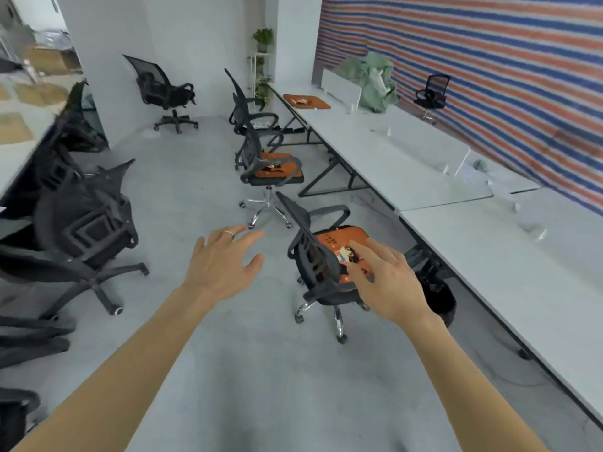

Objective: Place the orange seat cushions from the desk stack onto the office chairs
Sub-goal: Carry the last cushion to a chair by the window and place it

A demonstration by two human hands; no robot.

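Two orange cushions (339, 246) already sit on chairs (321, 272), w/ one left on the far worktop (375, 138), so both hands, left (222, 265) & right (385, 282), hover empty, fingers (362, 247) spread apart.

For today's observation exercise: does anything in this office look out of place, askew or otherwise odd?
Yes. On the left, several black chairs lean tilted against one another instead of standing upright. A crumpled green sheet lies heaped at the far end of the desk. One orange cushion is still on the desk.
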